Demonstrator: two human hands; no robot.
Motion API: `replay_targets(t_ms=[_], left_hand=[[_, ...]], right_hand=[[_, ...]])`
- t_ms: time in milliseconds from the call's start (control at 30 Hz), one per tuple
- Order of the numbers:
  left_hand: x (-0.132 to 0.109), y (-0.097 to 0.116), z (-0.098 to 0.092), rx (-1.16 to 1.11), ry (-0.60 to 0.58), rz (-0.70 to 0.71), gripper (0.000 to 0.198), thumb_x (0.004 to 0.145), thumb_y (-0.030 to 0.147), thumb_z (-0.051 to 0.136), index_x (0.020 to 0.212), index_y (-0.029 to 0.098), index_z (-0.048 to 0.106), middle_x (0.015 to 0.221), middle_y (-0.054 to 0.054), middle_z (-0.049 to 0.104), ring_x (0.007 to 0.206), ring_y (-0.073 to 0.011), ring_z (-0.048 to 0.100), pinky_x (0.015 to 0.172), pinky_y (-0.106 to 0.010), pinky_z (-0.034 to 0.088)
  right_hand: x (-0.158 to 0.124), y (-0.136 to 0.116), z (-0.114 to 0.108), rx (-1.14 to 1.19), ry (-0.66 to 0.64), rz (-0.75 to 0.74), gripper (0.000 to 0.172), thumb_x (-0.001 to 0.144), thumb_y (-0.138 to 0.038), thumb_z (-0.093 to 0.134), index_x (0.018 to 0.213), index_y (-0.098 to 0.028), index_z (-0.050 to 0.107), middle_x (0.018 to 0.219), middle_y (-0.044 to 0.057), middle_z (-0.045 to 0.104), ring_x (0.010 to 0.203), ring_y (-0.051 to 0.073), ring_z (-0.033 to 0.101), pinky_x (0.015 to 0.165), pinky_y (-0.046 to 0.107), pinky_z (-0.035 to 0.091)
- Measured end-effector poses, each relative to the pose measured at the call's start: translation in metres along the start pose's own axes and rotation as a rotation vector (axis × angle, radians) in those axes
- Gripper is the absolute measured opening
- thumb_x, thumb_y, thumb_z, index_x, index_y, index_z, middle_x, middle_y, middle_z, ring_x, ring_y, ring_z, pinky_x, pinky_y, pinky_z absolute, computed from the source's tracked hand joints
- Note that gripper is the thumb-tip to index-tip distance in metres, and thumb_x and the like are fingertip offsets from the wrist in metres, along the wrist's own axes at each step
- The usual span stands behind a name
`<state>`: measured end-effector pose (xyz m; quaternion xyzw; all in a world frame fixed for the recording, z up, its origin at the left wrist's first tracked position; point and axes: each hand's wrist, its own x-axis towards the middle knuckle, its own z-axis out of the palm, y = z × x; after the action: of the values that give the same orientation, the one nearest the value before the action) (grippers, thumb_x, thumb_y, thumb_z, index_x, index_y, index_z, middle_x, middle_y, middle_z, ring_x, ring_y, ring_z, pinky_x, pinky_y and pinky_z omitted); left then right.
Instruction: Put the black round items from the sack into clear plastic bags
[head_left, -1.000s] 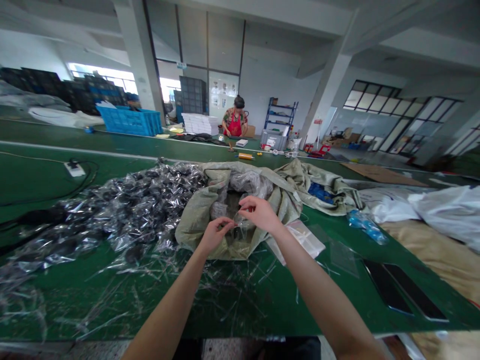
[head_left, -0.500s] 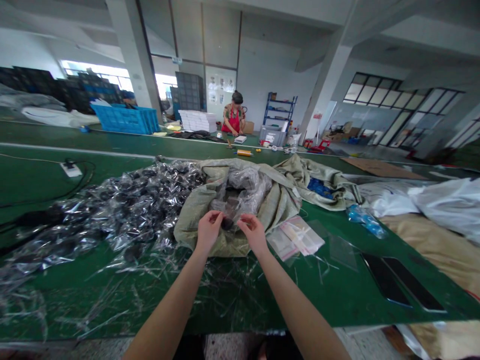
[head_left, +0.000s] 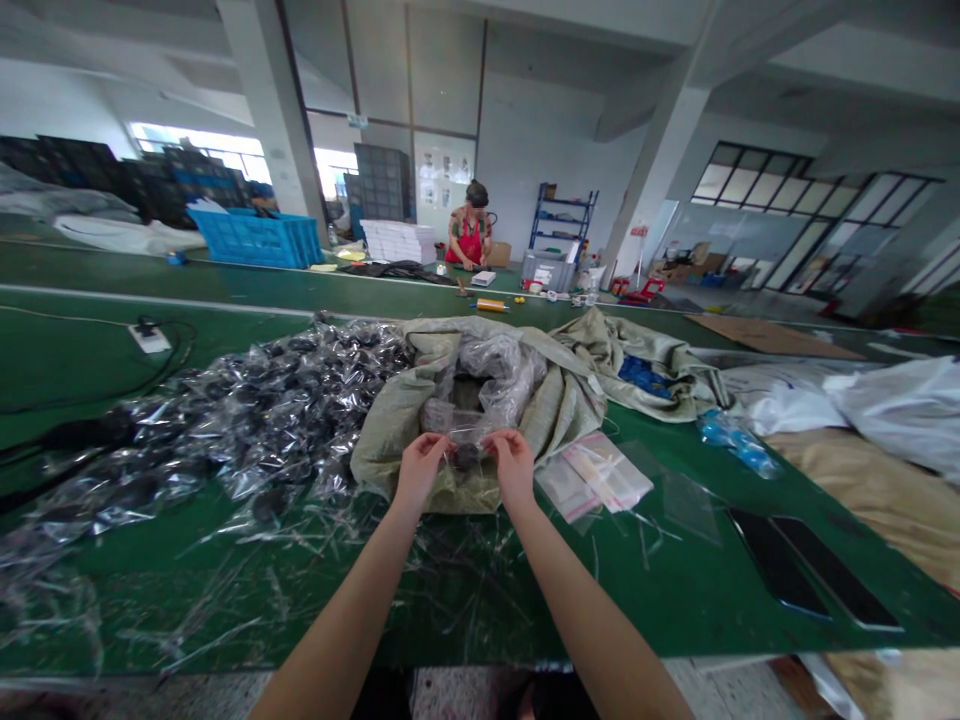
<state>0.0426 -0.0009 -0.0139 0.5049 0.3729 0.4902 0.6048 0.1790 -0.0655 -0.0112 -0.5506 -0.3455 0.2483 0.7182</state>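
Two hands are at work: your left hand (head_left: 420, 470) and your right hand (head_left: 513, 468) are each pinching a clear bag (head_left: 457, 428) from opposite sides, clenched on its plastic, with a dark lump (head_left: 466, 457) sitting inside it. The bag is being held over a woven sack (head_left: 559, 400), which is lying open directly beneath your grip. Left of your grip, a heap of bagged dark parts (head_left: 255, 420) is spreading across the green table (head_left: 660, 590). Just right of your grip, small clear bags (head_left: 596, 475) are lying on the table. Far beyond your grip, a co-worker (head_left: 469, 235) wearing a red apron is standing and working with lowered hands.
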Motion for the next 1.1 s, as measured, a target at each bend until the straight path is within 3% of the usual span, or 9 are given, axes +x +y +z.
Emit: replay_targets(t_ms=[167, 333, 400, 500, 600, 667, 800, 900, 1100], left_hand=[[-0.006, -0.009, 0.0, -0.011, -0.005, -0.081, 0.037, 0.06, 0.048, 0.072, 0.073, 0.014, 0.062, 0.071, -0.006, 0.071, 0.065, -0.0156, 0.063, 0.064, -0.026, 0.046], [-0.008, -0.026, -0.006, 0.146, -0.041, -0.162, 0.034, 0.065, 0.048, 0.064, 0.072, 0.015, 0.061, 0.073, -0.008, 0.071, 0.067, -0.0201, 0.065, 0.061, -0.029, 0.046], [-0.009, -0.027, -0.008, 0.347, 0.02, -0.058, 0.028, 0.069, 0.044, 0.06, 0.072, 0.017, 0.06, 0.07, -0.006, 0.068, 0.067, -0.0212, 0.065, 0.064, -0.032, 0.048], [-0.015, -0.018, -0.006, 0.69, 0.161, 0.286, 0.017, 0.078, 0.035, 0.056, 0.077, 0.018, 0.058, 0.073, -0.004, 0.065, 0.068, -0.0204, 0.061, 0.069, -0.035, 0.048], [-0.021, -0.003, 0.005, 0.84, 0.025, 0.654, 0.014, 0.087, 0.027, 0.05, 0.085, 0.019, 0.062, 0.086, -0.006, 0.066, 0.081, -0.0198, 0.062, 0.077, -0.035, 0.048], [-0.021, 0.006, 0.013, 0.887, -0.085, 0.809, 0.017, 0.089, 0.022, 0.05, 0.097, 0.02, 0.064, 0.099, -0.007, 0.067, 0.093, -0.0204, 0.061, 0.085, -0.036, 0.048], [-0.015, 0.012, 0.022, 0.978, -0.156, 0.894, 0.02, 0.089, 0.018, 0.052, 0.103, 0.019, 0.066, 0.103, -0.007, 0.069, 0.095, -0.0206, 0.062, 0.088, -0.038, 0.048], [-0.009, 0.013, 0.022, 0.988, -0.208, 0.89, 0.016, 0.087, 0.017, 0.056, 0.097, 0.019, 0.069, 0.098, -0.007, 0.071, 0.091, -0.0198, 0.063, 0.086, -0.038, 0.049], [-0.006, 0.014, 0.02, 0.967, -0.202, 0.892, 0.015, 0.085, 0.02, 0.061, 0.096, 0.018, 0.071, 0.099, -0.008, 0.072, 0.092, -0.0202, 0.064, 0.087, -0.039, 0.049]], right_hand=[[0.0, 0.007, -0.004, 0.029, 0.008, 0.023, 0.024, 0.076, -0.042, 0.06, 0.08, -0.019, 0.059, 0.071, 0.002, 0.066, 0.067, 0.017, 0.062, 0.07, 0.031, 0.052], [-0.002, 0.017, -0.006, -0.057, 0.025, 0.006, 0.027, 0.08, -0.045, 0.056, 0.073, -0.019, 0.057, 0.066, 0.002, 0.066, 0.06, 0.016, 0.06, 0.059, 0.028, 0.049], [-0.003, 0.018, -0.006, -0.132, 0.019, -0.011, 0.028, 0.082, -0.046, 0.054, 0.073, -0.019, 0.058, 0.063, 0.002, 0.065, 0.056, 0.016, 0.059, 0.057, 0.027, 0.048], [-0.006, 0.015, -0.006, -0.252, 0.006, -0.038, 0.029, 0.084, -0.046, 0.053, 0.076, -0.019, 0.06, 0.065, 0.004, 0.066, 0.059, 0.018, 0.061, 0.058, 0.029, 0.049], [-0.011, 0.006, -0.004, -0.354, -0.025, -0.099, 0.027, 0.085, -0.042, 0.052, 0.078, -0.018, 0.063, 0.07, 0.006, 0.069, 0.066, 0.021, 0.064, 0.065, 0.032, 0.051], [-0.014, 0.001, -0.003, -0.374, -0.071, -0.152, 0.024, 0.085, -0.037, 0.051, 0.084, -0.018, 0.066, 0.079, 0.008, 0.071, 0.073, 0.022, 0.066, 0.072, 0.033, 0.052], [-0.017, -0.006, -0.005, -0.382, -0.138, -0.231, 0.025, 0.086, -0.029, 0.049, 0.094, -0.018, 0.069, 0.093, 0.009, 0.073, 0.086, 0.022, 0.068, 0.083, 0.035, 0.052], [-0.016, -0.009, -0.011, -0.398, -0.166, -0.212, 0.026, 0.086, -0.031, 0.048, 0.093, -0.017, 0.069, 0.091, 0.009, 0.073, 0.084, 0.022, 0.067, 0.082, 0.035, 0.052], [-0.016, -0.014, -0.016, -0.418, -0.205, -0.181, 0.023, 0.086, -0.031, 0.049, 0.091, -0.018, 0.067, 0.088, 0.007, 0.072, 0.08, 0.02, 0.066, 0.078, 0.033, 0.051]])
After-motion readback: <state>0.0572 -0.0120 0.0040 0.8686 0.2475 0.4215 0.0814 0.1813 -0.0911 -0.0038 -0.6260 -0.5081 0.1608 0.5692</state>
